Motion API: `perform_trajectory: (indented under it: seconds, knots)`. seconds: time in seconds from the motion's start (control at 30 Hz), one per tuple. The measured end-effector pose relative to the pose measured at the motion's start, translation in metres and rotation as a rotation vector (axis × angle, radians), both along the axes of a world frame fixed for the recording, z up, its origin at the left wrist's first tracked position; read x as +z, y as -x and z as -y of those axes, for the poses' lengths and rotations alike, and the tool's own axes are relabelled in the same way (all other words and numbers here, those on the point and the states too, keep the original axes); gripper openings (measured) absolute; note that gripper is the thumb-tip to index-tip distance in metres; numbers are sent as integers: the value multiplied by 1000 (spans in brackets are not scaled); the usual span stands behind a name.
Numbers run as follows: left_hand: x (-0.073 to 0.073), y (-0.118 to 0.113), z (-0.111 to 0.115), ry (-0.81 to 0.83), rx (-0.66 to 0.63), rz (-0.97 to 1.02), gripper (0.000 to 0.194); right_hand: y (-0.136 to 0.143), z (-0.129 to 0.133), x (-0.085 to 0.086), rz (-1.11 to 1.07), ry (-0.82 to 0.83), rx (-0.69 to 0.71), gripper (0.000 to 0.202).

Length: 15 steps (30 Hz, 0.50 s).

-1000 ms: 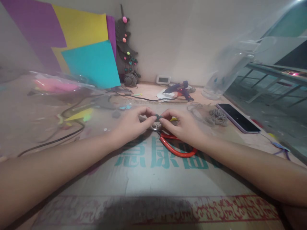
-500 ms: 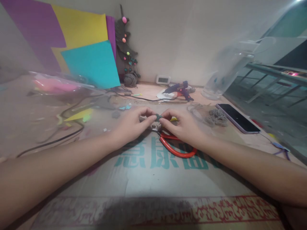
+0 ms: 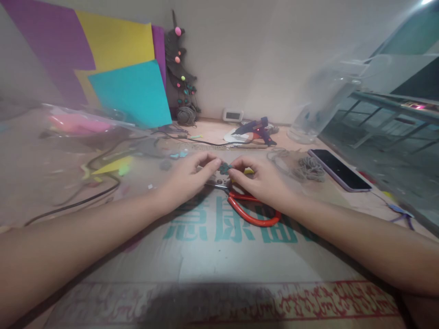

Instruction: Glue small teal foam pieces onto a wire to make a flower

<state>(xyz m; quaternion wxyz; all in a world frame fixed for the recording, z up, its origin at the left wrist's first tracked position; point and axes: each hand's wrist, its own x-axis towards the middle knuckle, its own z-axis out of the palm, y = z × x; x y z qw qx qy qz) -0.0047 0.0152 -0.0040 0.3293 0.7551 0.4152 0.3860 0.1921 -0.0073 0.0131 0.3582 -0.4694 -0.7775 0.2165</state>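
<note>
A small dark green piece with a lobed, flower-like outline [image 3: 224, 169] is held up between my two hands at the middle of the head view. My right hand [image 3: 259, 176] pinches its right side between thumb and forefinger. On the other side, my left hand [image 3: 195, 176] has thumb and forefinger closed together at the piece's left edge. Directly beneath lie scissors with red handles [image 3: 255, 221], their blades pointing left and partly covered by my hands. Something yellow [image 3: 249, 171] shows behind my right fingers.
Printed cardboard [image 3: 219, 265] covers the work surface. To the right are grey cord [image 3: 310, 168], a phone [image 3: 339, 170] and a clear plastic jug [image 3: 308, 119]. A glue gun [image 3: 255, 130] rests at the back. A black cable [image 3: 78, 201] and a bag of pink material [image 3: 78, 123] lie left.
My left fingertips have shifted slightly left and up, so more of the green piece shows. My right hand keeps its pinch, and the scissors stay in place.
</note>
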Motion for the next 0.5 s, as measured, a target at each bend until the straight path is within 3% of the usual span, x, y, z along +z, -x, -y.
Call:
perform_trajectory:
  seconds: [0.2,0.4,0.5]
  knots:
    - [4,-2,1,-13,44,-92,19,-1,-1,-2,0,-10,5,14]
    - [3,-2,1,-3,42,-51,22,-4,-2,-1,-33,15,24,27]
    - [3,-2,1,51,26,-1,26,-4,-2,-1,-58,29,7,24]
